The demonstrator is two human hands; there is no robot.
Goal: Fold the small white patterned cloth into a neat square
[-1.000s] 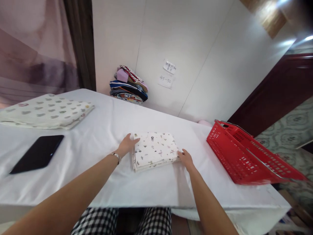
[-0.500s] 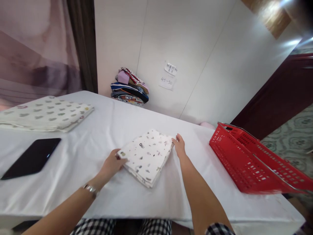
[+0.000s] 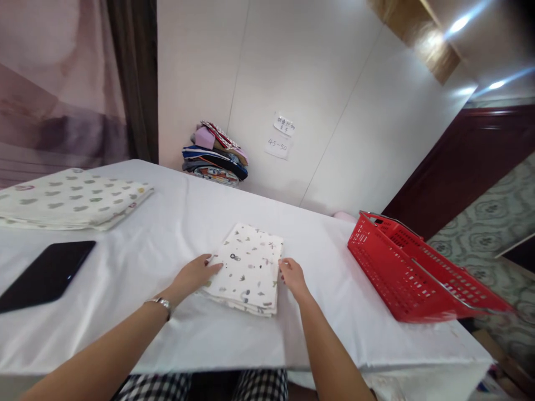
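A folded white cloth printed with small grey, green and pink figures lies flat on the table, its layers showing along the near edge. My left hand rests at the cloth's left edge, fingers apart, with the thumb over its surface. On the opposite side, my right hand is beside the right edge, its fingertips at the fabric and loosely bent. Neither hand appears to grip the cloth.
A larger folded cloth with grey shapes and a black tablet-like device lie at left. A red basket stands at right. Folded textiles are stacked by the wall, on the white-covered table.
The folded cloth has turned so its right edge runs more nearly straight toward me. My right hand has come off the far right corner and moved nearer along that edge. The view has shifted.
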